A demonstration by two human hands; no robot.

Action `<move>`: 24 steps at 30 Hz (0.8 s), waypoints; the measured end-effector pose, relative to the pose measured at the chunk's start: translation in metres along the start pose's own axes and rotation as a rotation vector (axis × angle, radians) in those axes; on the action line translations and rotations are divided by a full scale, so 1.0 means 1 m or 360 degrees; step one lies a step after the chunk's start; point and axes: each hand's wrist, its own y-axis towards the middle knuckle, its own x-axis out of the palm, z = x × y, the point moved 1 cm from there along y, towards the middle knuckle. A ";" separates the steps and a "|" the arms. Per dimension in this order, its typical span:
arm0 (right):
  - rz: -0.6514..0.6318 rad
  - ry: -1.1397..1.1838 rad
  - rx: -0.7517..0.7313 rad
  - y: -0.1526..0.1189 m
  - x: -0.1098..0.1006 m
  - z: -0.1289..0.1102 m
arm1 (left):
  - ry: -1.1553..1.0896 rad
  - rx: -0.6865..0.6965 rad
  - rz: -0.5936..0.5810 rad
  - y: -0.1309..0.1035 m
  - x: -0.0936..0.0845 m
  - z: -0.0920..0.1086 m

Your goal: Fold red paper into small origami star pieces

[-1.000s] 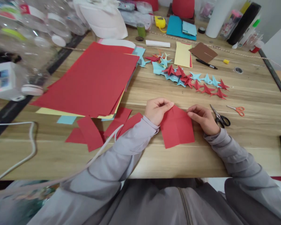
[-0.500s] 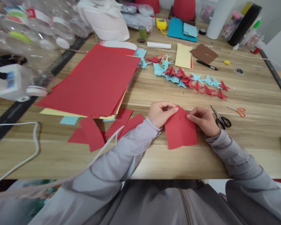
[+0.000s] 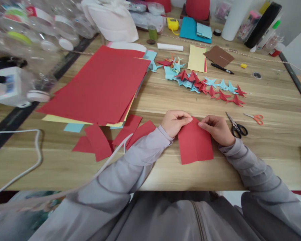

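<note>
A creased piece of red paper (image 3: 196, 144) is held between my two hands just above the table, a fold line running down its middle. My left hand (image 3: 175, 123) pinches its upper left edge between thumb and fingers. At the upper right edge, my right hand (image 3: 215, 129) grips the same paper with thumb and forefinger. Black-handled scissors (image 3: 237, 126) lie right of my right hand, with small orange-handled scissors (image 3: 256, 117) beyond them. Cut red paper pieces (image 3: 98, 142) are scattered left of my left forearm.
Large red sheets (image 3: 100, 85) are stacked at left. Red and blue folded paper cranes (image 3: 212, 90) lie across the table's middle. Behind them are yellow paper (image 3: 197, 58), brown paper (image 3: 219, 57) and a black pen (image 3: 222, 69). Plastic bottles (image 3: 40, 30) crowd the far left; a white cable (image 3: 37, 147) crosses the front left.
The red paper has shifted slightly down and toward me, and its upper edge now looks flatter, where a pointed top with a small slit-like mark showed before. Both hands keep their pinch.
</note>
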 end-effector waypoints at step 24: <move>0.0035 0.0074 0.0059 0.000 0.000 -0.001 | 0.0026 0.0034 -0.0029 0.002 -0.001 -0.001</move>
